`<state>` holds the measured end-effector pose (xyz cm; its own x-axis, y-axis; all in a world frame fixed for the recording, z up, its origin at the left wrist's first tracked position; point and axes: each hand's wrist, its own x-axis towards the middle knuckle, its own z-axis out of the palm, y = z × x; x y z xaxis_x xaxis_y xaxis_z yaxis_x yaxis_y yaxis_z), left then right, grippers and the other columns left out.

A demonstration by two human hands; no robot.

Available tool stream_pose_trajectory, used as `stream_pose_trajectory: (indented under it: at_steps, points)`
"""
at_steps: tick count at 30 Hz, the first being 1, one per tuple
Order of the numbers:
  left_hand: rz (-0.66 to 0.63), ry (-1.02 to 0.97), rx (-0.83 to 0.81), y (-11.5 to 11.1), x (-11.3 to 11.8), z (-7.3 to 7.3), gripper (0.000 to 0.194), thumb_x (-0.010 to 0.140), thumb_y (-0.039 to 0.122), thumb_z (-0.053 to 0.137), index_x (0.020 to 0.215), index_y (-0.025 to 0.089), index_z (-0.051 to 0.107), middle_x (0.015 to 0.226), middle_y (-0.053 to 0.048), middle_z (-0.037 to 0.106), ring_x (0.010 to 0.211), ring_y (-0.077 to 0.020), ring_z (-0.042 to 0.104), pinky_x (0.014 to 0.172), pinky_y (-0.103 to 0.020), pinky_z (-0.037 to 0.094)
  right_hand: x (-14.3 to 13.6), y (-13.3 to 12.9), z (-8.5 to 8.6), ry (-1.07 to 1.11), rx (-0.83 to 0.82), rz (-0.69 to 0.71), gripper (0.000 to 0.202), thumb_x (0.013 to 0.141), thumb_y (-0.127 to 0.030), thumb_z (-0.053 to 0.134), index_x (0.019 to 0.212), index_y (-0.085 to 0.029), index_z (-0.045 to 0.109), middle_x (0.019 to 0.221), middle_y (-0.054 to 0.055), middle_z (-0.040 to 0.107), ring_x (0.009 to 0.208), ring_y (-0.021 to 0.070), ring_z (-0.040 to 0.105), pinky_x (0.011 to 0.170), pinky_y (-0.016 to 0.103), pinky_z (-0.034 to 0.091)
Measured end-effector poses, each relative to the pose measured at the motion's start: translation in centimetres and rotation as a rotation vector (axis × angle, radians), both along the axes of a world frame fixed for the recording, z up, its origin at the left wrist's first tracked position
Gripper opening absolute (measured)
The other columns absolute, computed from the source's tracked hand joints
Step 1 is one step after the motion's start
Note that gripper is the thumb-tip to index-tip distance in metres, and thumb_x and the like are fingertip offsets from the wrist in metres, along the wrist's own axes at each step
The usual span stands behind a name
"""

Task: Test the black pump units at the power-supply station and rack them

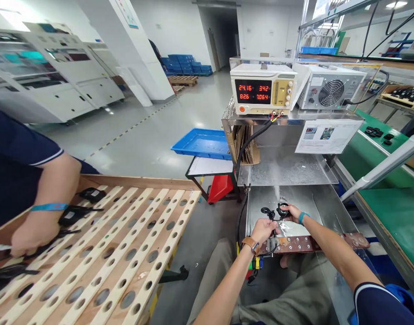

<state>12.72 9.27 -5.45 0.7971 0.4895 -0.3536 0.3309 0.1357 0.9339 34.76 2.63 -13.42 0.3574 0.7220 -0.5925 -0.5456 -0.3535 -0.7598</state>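
My left hand (265, 229), with a brown watch strap at the wrist, is closed in a pinch on a thin black cable. My right hand (291, 212), wearing a blue wristband, grips a coiled part of black cable (283, 209) between thumb and fingers. A small black loop (267, 211) shows just beyond the left fingers. Both hands are above the metal tray (315, 203), close together. In front of them a pale wisp of vapour (277, 192) rises. Across the tray's near edge runs a reddish-brown strip (295, 243) with round metal studs. The cable ends are too small to make out.
A power supply (261, 90) with red digits stands on the metal shelf, beside a second white unit (328, 88) with a fan. At left, a person's arm (54, 189) reaches over a slatted wooden rack (142, 225) holding black parts. A blue tray (203, 142) sits beyond.
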Motion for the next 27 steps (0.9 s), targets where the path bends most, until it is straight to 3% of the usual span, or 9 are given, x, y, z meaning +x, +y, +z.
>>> stream_pose_trajectory:
  at_steps: [9,16,27]
  points:
    - [0.001,-0.028,-0.04,-0.1,0.0,0.3,0.043,0.081,0.051,0.062,0.073,0.009,0.07,0.072,-0.009,0.072,0.049,-0.0079,0.043,0.05,-0.021,0.031,0.3,-0.1,-0.1,0.033,0.056,-0.03,0.026,0.087,-0.032,0.072,0.102,-0.016,0.057,0.088,0.008,0.066,0.071,0.0202,0.066,0.069,0.037,0.062]
    - [0.024,-0.028,-0.047,-0.2,-0.2,0.2,0.043,0.082,0.051,0.063,0.072,0.01,0.07,0.069,-0.008,0.071,0.049,-0.0085,0.045,0.049,-0.021,0.032,-0.2,0.0,0.2,0.005,0.029,-0.014,0.023,0.084,-0.026,0.071,0.099,-0.016,0.056,0.083,0.007,0.065,0.067,0.0206,0.065,0.06,0.033,0.06]
    - [0.037,-0.021,-0.035,-0.2,-0.5,-0.1,0.037,0.081,0.048,0.062,0.073,0.012,0.069,0.066,-0.007,0.07,0.045,-0.0079,0.041,0.047,-0.022,0.028,-1.0,0.0,-0.4,-0.012,0.011,0.003,0.025,0.081,-0.031,0.07,0.099,-0.02,0.056,0.083,0.003,0.062,0.073,0.0193,0.064,0.066,0.032,0.058]
